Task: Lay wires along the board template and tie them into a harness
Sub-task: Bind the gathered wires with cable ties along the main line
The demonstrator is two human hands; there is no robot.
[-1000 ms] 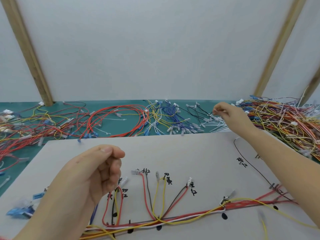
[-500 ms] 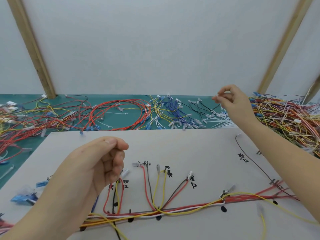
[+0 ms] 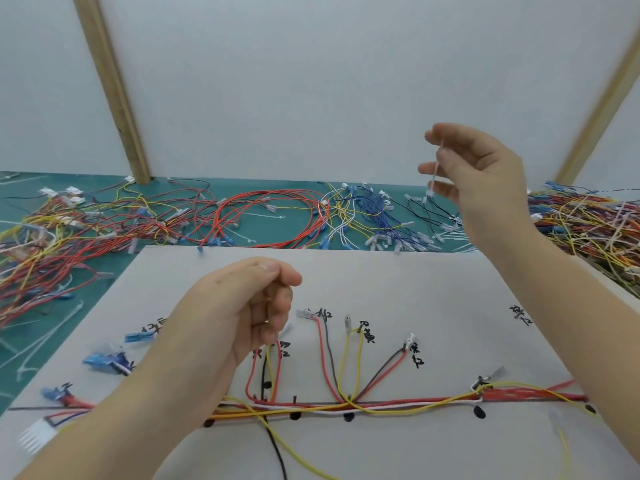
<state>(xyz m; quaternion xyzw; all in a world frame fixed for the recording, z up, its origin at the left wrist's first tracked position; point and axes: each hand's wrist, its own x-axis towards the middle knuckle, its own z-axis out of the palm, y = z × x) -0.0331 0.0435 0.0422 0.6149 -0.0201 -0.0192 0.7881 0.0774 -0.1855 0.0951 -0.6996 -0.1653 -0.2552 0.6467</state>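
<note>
A pale wall (image 3: 329, 81) rises behind the green surface (image 3: 20, 341). Two bare wooden battens lean against it: one at the left (image 3: 110, 88), one at the right (image 3: 599, 98).

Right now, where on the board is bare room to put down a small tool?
The white board is bare beyond the branch wires, up to its far edge. The green mat is crowded with loose wires.

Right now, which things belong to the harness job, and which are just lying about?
In use:
- white cable tie, pinched by right hand
- wire bundle on board template
- left hand

Lying about:
- red wire loops
- tangled wire heap
</note>
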